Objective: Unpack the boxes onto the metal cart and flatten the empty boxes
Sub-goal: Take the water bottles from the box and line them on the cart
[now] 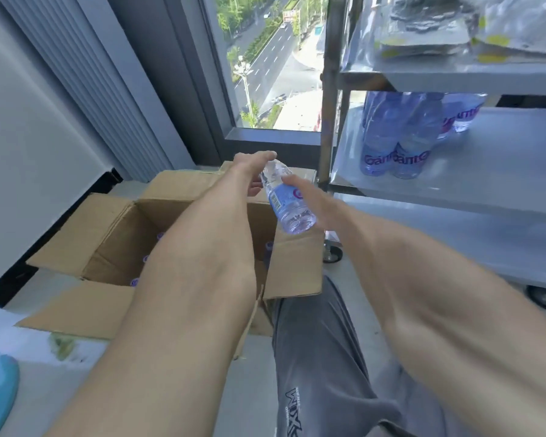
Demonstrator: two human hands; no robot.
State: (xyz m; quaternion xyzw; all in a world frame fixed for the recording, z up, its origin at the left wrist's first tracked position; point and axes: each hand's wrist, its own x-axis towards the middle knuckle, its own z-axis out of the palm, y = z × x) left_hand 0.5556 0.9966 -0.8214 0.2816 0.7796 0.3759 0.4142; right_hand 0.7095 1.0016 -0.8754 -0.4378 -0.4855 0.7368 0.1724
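Clear plastic, the water bottle (286, 197) sits tilted between both hands above the open cardboard box (114, 234). My left hand (254, 168) pinches its cap end, and my right hand (300, 189) wraps the label (metal cart (454, 187) just beside).

You have one view only, worn on your head; it looks forward and down. It sits close above the box (158, 234), the cart (448, 171) at right.

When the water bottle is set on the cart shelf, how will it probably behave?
The water bottle looks full, so probably heavy for its size. Its thin clear plastic may dent under the fingers. Being round, it would likely roll if laid down on the smooth metal shelf.
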